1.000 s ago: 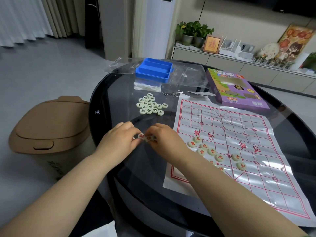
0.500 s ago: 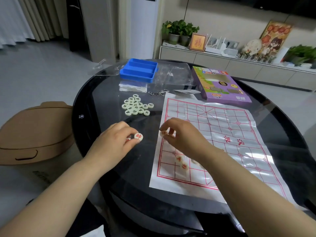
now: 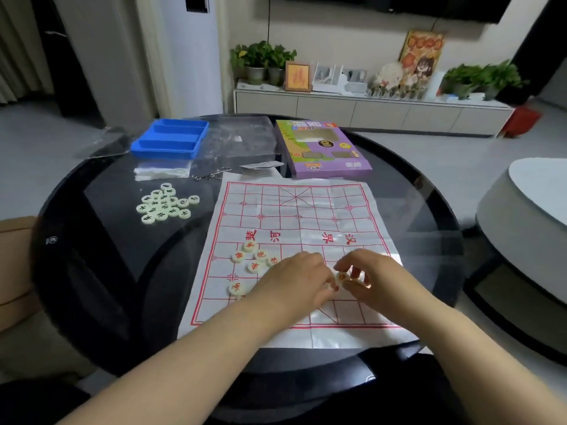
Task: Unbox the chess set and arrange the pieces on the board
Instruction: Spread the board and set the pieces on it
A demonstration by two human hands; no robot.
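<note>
A white paper board (image 3: 294, 216) with a red grid lies on the round black glass table (image 3: 101, 265). Several pale round pieces with red characters (image 3: 250, 259) lie loose on the board's near left part. A pile of pale pieces with dark characters (image 3: 165, 204) sits on the glass to the left. My left hand (image 3: 294, 280) and my right hand (image 3: 377, 277) meet over the board's near middle. The right hand pinches a red-marked piece (image 3: 341, 278) between thumb and fingers. The left hand's fingers curl down beside it; what they hold is hidden.
A blue plastic tray (image 3: 171, 142), clear plastic wrapping (image 3: 236, 142), a metal ring puzzle (image 3: 211, 174) and the purple game box (image 3: 322, 148) stand at the table's far side. A brown bin lid (image 3: 12, 265) is left of the table, a grey seat (image 3: 527, 240) right.
Both hands moved from the table's left part onto the board's near middle, carrying red pieces. The camera swung right, so the board now lies centred.
</note>
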